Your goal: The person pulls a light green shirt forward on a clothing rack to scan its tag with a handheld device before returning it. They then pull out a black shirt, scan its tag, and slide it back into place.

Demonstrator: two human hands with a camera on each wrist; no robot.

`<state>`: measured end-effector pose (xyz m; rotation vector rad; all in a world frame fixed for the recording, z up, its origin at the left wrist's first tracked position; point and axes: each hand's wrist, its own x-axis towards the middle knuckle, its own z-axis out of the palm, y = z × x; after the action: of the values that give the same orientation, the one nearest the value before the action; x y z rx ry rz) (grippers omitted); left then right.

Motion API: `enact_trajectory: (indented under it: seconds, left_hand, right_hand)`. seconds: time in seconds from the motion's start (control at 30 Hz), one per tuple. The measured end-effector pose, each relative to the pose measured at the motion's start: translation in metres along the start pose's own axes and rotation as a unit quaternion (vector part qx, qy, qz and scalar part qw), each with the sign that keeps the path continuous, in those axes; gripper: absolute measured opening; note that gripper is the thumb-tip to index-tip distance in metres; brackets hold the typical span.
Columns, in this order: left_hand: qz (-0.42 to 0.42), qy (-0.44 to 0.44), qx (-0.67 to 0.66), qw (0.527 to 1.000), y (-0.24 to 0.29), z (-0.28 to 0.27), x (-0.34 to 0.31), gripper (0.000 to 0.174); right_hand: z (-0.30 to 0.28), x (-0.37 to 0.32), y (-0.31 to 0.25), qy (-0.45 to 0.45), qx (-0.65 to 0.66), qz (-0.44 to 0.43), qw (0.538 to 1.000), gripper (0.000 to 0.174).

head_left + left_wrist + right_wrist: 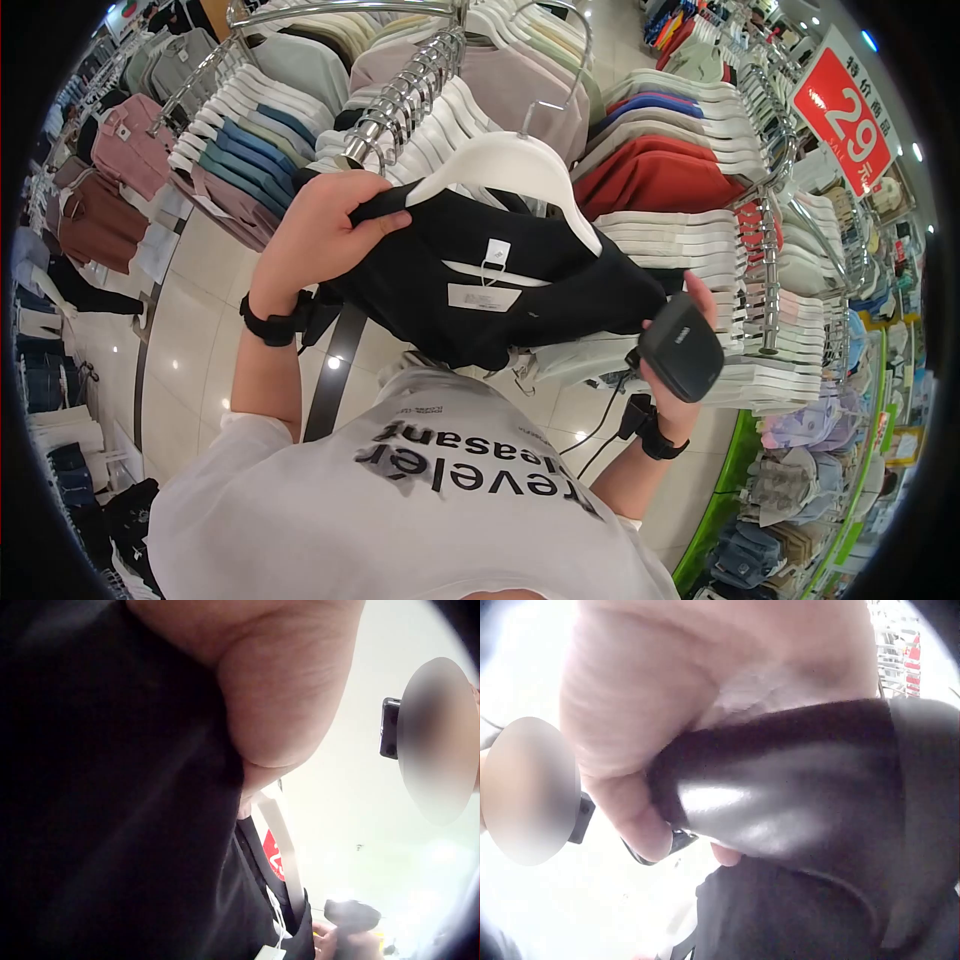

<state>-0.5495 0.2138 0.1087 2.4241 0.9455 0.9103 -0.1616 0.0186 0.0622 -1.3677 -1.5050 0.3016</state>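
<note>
A black garment [430, 270] with a white tag [483, 297] at its neck hangs on a white hanger [510, 165]. My left hand [320, 225] pinches its shoulder by the hanger's left end, thumb on top. In the left wrist view the black cloth covers much of the frame beside the palm. My right hand [720, 682] grips a dark, rounded handheld device [682, 347] with small lettering on its flat face. The device overlaps the garment's other shoulder in the head view, and its glossy dark body [780, 787] fills the palm in the right wrist view.
A chrome rack [400, 100] with rows of hung clothes stands just ahead. Red garments [650, 175] and white hangers [670, 245] line the right side, under a red price sign [850, 120]. Thin cables [600, 440] run near my right wrist. Tiled floor [200, 330] shows at left.
</note>
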Motion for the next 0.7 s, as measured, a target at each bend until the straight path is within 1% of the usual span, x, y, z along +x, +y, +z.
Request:
enact_trajectory:
  seconds: [0.03,0.07,0.1,0.17,0.2,0.23,0.3,0.33,0.4,0.43,0.5,0.53,0.6,0.63,0.7]
  left_hand:
    - [-0.001,0.001,0.0,1.0,0.001,0.001,-0.001,0.024]
    - [0.002,-0.013,0.002,1.0,0.001,0.002,-0.001,0.024]
    - [0.006,-0.028,0.005,1.0,0.001,0.003,-0.001,0.025]
    - [0.002,-0.039,0.002,0.999,0.004,0.005,-0.002,0.025]
    - [-0.002,-0.052,-0.002,0.999,0.005,0.006,-0.002,0.025]
    - [-0.002,-0.051,-0.001,0.999,0.006,0.007,-0.002,0.025]
    - [0.015,-0.048,-0.007,0.999,0.008,0.01,-0.003,0.024]
    - [0.013,-0.047,-0.007,0.999,0.008,0.011,-0.004,0.024]
    - [0.027,-0.065,0.011,0.997,0.007,0.012,-0.004,0.025]
    - [0.026,-0.064,0.01,0.998,0.007,0.012,-0.004,0.025]
    - [-0.009,-0.081,-0.027,0.996,0.008,0.012,-0.004,0.032]
    - [-0.011,-0.081,-0.027,0.996,0.006,0.01,-0.005,0.032]
    - [-0.019,-0.111,-0.006,0.994,0.0,0.003,-0.008,0.036]
    - [-0.02,-0.111,-0.006,0.994,-0.003,0.0,-0.01,0.036]
    - [-0.069,-0.122,-0.022,0.99,-0.009,-0.008,-0.015,0.037]
  right_hand:
    - [0.0,0.005,-0.005,-0.06,-0.036,-0.05,0.996,0.08]
    - [0.005,0.007,-0.015,-0.063,0.011,-0.014,0.998,0.078]
    - [0.007,0.01,-0.024,-0.064,0.011,-0.014,0.998,0.078]
    - [0.01,0.013,-0.036,-0.116,0.09,0.099,0.984,0.075]
    - [0.018,0.016,-0.042,-0.083,0.098,0.086,0.988,0.066]
    - [0.016,0.016,-0.04,-0.084,0.098,0.085,0.988,0.066]
    - [0.01,0.016,-0.032,-0.149,0.002,0.063,0.987,0.056]
    - [0.009,0.016,-0.028,-0.151,0.002,0.063,0.987,0.056]
    - [0.011,0.016,-0.021,-0.156,0.023,0.048,0.986,0.046]
    - [0.013,0.016,-0.019,-0.158,0.023,0.047,0.986,0.046]
    - [0.015,0.015,-0.017,-0.131,0.001,-0.003,0.991,0.042]
    - [0.016,0.015,-0.017,-0.133,0.001,-0.003,0.991,0.042]
    - [0.015,0.013,-0.016,-0.097,-0.026,-0.041,0.994,0.043]
    - [0.012,0.011,-0.012,-0.098,-0.025,-0.041,0.994,0.043]
    - [0.004,0.002,0.001,-0.101,-0.018,0.031,0.994,0.046]
